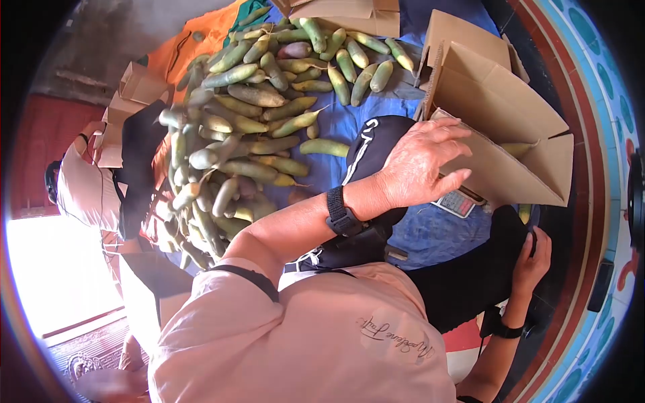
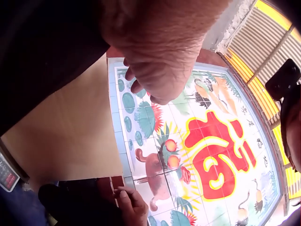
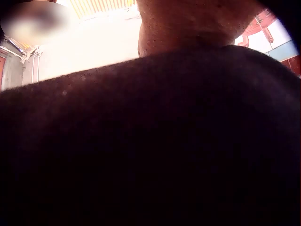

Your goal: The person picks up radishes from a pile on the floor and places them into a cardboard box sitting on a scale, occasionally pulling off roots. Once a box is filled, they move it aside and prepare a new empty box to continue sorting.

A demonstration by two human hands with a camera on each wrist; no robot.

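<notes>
My left hand (image 1: 430, 161) hovers beside the near wall of an open cardboard box (image 1: 500, 164), its fingers spread and loosely bent, holding nothing. In the left wrist view this hand (image 2: 157, 70) hangs with fingers pointing down. A green radish (image 1: 519, 149) lies inside the box. Under the box's near side shows the keypad of a scale (image 1: 455, 203). My right hand (image 1: 533, 263) rests on the dark trouser leg (image 1: 463, 275) at the knee, fingers relaxed. In the right wrist view the dark cloth hides the fingers.
A big heap of green radishes (image 1: 262, 121) covers the blue tarp (image 1: 437, 235) ahead and to the left. Another cardboard box (image 1: 356, 15) stands at the back. Another person (image 1: 87, 181) bends by boxes at the far left. A tiled wall picture (image 2: 211, 155) is at the right.
</notes>
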